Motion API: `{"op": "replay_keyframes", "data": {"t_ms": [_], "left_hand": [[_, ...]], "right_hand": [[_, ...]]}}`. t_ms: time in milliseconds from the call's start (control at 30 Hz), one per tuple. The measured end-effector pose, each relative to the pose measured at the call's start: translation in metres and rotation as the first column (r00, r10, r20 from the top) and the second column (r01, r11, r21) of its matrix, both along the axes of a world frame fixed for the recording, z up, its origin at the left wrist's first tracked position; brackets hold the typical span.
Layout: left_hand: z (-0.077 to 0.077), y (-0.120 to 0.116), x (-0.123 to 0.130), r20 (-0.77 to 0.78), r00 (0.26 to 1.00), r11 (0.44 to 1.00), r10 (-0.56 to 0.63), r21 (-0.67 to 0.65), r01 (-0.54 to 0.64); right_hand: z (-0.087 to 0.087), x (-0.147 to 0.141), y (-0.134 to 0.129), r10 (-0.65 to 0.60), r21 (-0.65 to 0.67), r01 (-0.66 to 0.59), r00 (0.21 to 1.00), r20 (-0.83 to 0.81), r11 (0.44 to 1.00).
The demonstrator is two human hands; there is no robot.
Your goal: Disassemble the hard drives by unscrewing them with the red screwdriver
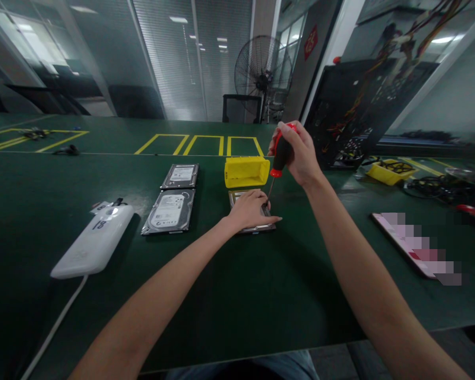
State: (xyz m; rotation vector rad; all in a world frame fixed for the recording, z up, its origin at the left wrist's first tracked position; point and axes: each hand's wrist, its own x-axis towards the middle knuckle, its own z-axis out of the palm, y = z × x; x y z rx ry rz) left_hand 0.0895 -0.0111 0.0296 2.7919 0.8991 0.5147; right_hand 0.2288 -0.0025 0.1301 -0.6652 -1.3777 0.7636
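A hard drive (257, 228) lies flat on the green table, largely covered by my left hand (250, 208). That hand rests across the drive and holds it down, its fingers curled near the screwdriver tip and its thumb pointing right. Raised above and to the right, my right hand (301, 153) is wrapped round the red and black handle of a screwdriver (282, 153). The thin shaft slants down to the drive's right side; its tip is partly hidden beside my left fingers. Right behind the drive stands a yellow plastic bin (247, 173) with its opening towards me.
Two more hard drives, a front one (169, 211) and a rear one (180, 176), lie left. A white corded device (95, 240) is further left. A pink, partly blurred flat object (409, 245), a yellow bin with cables (391, 171) and an open computer case (340, 116) stand right.
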Motion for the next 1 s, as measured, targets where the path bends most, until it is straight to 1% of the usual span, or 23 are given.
{"op": "replay_keyframes", "data": {"t_ms": [133, 300, 500, 700, 867, 1000], "left_hand": [[0.0011, -0.0006, 0.0002, -0.011, 1.000, 1.000, 0.002, -0.003, -0.002], [-0.0014, 0.0009, 0.0004, 0.002, 1.000, 1.000, 0.002, 0.002, -0.002], [-0.0063, 0.0031, 0.0013, 0.046, 0.999, 1.000, -0.007, 0.025, 0.006], [-0.0052, 0.0023, 0.0005, 0.051, 0.999, 1.000, -0.007, 0.007, 0.007], [-0.0034, 0.0014, 0.0005, 0.063, 0.998, 1.000, -0.019, -0.017, 0.020], [-0.0024, 0.0006, 0.0004, 0.061, 0.998, 0.999, -0.017, -0.039, 0.019]], "right_hand": [[-0.0016, -0.0002, 0.0001, -0.036, -0.002, 0.036, 0.999, -0.027, 0.999], [-0.0018, 0.0013, 0.0000, -0.064, 0.000, 0.064, 0.998, 0.001, 0.998], [-0.0009, 0.0039, 0.0020, -0.066, 0.006, 0.066, 0.997, 0.045, 0.998], [-0.0025, 0.0047, 0.0035, -0.103, 0.028, 0.101, 0.993, 0.056, 0.994], [-0.0044, 0.0066, 0.0062, -0.038, 0.000, 0.038, 0.999, 0.028, 0.999], [-0.0034, 0.0056, 0.0050, -0.063, 0.007, 0.063, 0.996, 0.063, 0.998]]}}
